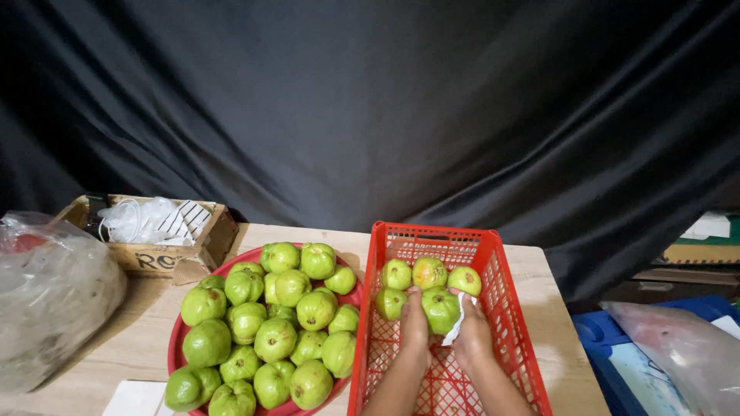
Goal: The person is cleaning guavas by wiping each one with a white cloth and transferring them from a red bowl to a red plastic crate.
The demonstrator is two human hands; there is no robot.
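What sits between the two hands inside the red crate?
In the head view, a green guava sits between the left hand and the right hand, with a white cloth against it, inside the red crate.

Both hands, left hand (414,323) and right hand (472,333), hold a green guava (440,309) inside the red crate (505,308) at the table's (539,270) right edge; the right hand also holds a white cloth (455,327).

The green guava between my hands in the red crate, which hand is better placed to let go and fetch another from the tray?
Probably left: the left hand is nearer the red tray; the right hand also holds a white cloth against the guava.
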